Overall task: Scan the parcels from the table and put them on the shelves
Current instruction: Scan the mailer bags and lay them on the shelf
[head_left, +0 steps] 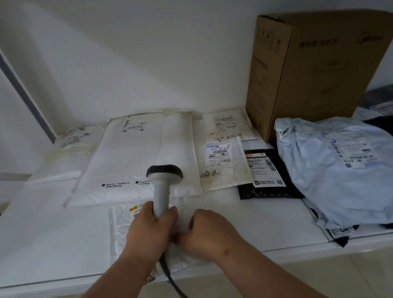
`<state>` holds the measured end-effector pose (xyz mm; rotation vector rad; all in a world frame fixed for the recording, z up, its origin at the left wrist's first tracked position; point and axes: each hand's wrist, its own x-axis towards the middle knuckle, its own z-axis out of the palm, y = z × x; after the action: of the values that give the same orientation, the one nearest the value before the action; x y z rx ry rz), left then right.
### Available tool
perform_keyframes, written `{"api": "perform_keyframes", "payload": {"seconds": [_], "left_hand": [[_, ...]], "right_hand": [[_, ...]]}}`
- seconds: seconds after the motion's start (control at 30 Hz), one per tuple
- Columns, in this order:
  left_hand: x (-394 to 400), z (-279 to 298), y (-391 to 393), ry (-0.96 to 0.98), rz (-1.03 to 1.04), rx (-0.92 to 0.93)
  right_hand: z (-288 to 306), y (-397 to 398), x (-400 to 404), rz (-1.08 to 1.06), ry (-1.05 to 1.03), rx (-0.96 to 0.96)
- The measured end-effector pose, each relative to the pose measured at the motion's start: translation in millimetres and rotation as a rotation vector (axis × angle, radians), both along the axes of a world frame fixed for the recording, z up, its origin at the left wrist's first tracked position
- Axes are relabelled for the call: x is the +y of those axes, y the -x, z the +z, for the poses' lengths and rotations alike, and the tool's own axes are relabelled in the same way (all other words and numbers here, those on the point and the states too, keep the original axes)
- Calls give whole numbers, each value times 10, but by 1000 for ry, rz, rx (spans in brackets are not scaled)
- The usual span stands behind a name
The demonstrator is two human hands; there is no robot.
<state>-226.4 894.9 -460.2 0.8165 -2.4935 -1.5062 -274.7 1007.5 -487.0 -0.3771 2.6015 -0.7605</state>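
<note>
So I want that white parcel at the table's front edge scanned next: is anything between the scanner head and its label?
Partly. The left hand gripping the scanner covers part of the white parcel's label; its upper-left corner shows.

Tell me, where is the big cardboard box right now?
In the head view the cardboard box stands upright at the back right of the table, against the wall, just behind the pale blue parcel bag.
</note>
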Motion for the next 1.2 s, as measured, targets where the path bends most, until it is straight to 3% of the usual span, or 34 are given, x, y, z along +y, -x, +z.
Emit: {"api": "perform_keyframes", "payload": {"seconds": [0.23, 0.4, 0.5, 0.67, 0.87, 1.03, 1.2], "left_hand": [[-1, 166, -15, 22, -222, -48], [134, 211, 6, -40, -374, -74], [214, 202, 18, -124, -393, -21], [266, 195, 76, -168, -338, 65], [252, 135, 84, -184, -298, 59], [232, 59, 59, -176, -298, 50], [188, 66, 73, -171, -293, 78]], "right_hand": [[48, -116, 1, -88, -47, 17], [105, -82, 266, -255, 170, -212], [240, -65, 554, -284, 206, -252], [397, 19, 1015, -281, 192, -139], [322, 349, 1226, -337, 28, -25], [245, 300, 1171, -352, -101, 191], [314, 147, 1011, -376, 38, 355]]}}
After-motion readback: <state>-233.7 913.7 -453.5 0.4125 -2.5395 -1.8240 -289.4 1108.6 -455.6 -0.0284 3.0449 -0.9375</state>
